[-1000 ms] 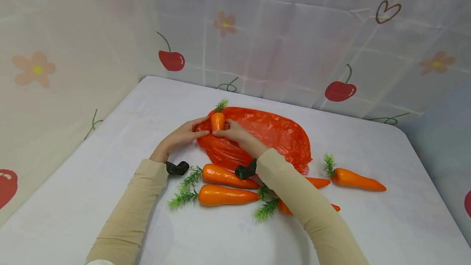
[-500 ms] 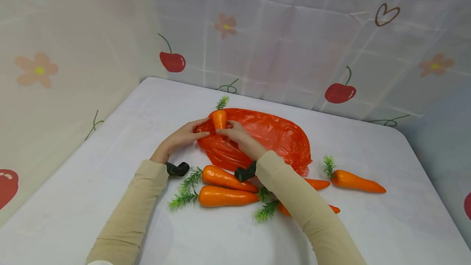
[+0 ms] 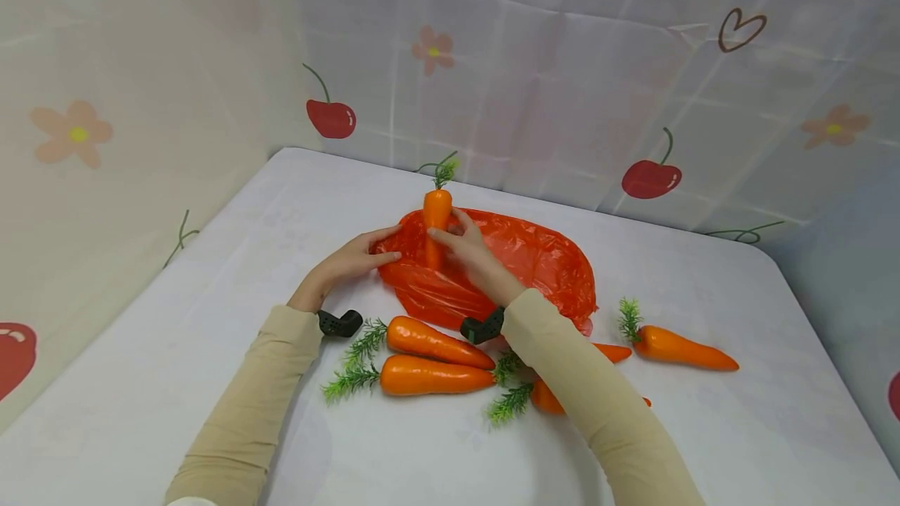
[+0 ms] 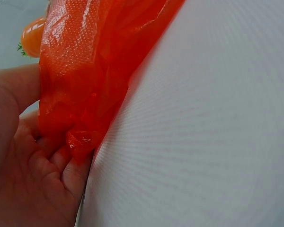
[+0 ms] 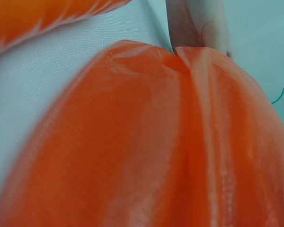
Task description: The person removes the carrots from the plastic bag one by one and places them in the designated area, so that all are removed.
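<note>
My right hand [image 3: 480, 254] grips an orange carrot [image 3: 437, 211] with a green leafy top. The carrot stands upright, top end up, and its lower end reaches into the mouth of a red plastic bag [image 3: 537, 252]. At the bag's left end, my left hand [image 3: 355, 256] holds the edge between thumb and fingers; the left wrist view shows the film [image 4: 80, 90] bunched over those fingers. Crinkled red film fills most of the right wrist view, where the held carrot is hidden.
Two carrots [image 3: 436, 375] lie side by side in front of the bag. More carrots [image 3: 544, 397] are partly covered by my right forearm, and a single carrot [image 3: 685, 347] lies at the right. A patterned curtain [image 3: 527, 84] stands behind the white table [image 3: 394, 459].
My right hand has moved up and to the right with the carrot, so more of its length shows above the bag's edge. My left hand has stayed in place.
</note>
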Motion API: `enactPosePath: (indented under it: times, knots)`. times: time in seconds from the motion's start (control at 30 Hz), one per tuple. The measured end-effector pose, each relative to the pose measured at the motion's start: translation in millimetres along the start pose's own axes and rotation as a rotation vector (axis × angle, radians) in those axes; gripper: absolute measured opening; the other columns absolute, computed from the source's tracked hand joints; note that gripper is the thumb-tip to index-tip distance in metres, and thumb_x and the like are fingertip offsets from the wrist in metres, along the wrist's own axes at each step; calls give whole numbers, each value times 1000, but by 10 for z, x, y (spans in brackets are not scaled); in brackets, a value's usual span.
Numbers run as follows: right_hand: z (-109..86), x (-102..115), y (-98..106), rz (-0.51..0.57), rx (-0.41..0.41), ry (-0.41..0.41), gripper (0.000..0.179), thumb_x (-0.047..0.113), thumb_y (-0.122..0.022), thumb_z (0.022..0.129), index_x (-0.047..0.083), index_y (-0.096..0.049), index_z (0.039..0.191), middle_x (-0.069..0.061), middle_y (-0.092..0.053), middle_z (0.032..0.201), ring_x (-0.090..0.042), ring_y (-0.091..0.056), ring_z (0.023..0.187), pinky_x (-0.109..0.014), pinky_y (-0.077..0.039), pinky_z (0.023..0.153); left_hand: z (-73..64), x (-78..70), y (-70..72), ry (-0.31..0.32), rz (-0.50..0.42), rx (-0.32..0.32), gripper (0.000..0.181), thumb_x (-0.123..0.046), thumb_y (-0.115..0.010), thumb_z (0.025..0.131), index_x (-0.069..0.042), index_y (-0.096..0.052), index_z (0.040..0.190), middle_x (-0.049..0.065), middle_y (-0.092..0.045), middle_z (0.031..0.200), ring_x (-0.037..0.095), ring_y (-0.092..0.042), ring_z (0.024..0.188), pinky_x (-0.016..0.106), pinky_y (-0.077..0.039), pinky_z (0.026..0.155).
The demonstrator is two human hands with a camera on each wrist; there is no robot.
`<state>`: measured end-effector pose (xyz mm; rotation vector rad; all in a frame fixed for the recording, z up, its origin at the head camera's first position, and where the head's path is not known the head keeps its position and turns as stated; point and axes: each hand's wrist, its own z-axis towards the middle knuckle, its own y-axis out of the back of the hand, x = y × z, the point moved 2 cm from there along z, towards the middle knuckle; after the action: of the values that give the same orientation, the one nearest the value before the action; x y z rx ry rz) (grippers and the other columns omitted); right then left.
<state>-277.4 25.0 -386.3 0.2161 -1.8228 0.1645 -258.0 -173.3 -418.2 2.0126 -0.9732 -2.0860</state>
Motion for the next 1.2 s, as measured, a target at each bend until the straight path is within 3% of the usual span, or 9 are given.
enactPosePath:
  times: [0.23, 0.43, 0.87, 1.0, 1.2]
  knots:
    - [-43, 98, 137, 131, 32, 55, 61, 15, -61, 84, 21, -31, 137, -9, -46, 117, -24, -48, 103, -38, -42, 89, -6, -2, 1, -11, 9, -3, 60, -28, -56, 88, -12, -30, 139, 11, -31, 141, 24, -29, 125, 43, -22, 103]
    - [-150, 221, 294, 162, 57, 96, 59, 14, -59, 86, 20, -30, 137, -10, -46, 120, -24, -47, 108, -40, -42, 90, 3, 4, -6, -1, -27, 6, 60, -27, -56, 88, -13, -30, 140, 10, -30, 141, 23, -27, 126, 42, -21, 104]
    - [-421, 417, 636, 204, 119, 180, 55, 15, -56, 88, 17, -30, 137, -8, -46, 116, -23, -45, 106, -42, -35, 96, -9, 5, 6, -14, 2, -1, 60, -27, -56, 88, -12, -30, 139, 9, -27, 143, 24, -23, 129, 43, -18, 105]
    - [-496, 431, 705, 173, 133, 173, 57, 17, -56, 88, 18, -29, 138, -9, -44, 121, -23, -43, 108, -43, -33, 98, -4, 17, 3, -13, -10, 2, 60, -28, -56, 88, -13, -30, 139, 9, -27, 143, 24, -22, 130, 43, -17, 105]
    - [-615, 408, 844, 16, 164, 188, 57, 21, -57, 87, 19, -30, 138, -10, -43, 125, -25, -43, 109, -43, -34, 97, 0, 10, -2, -19, -12, 6, 60, -28, -56, 88, -12, -30, 140, 9, -27, 143, 25, -21, 130, 45, -16, 105]
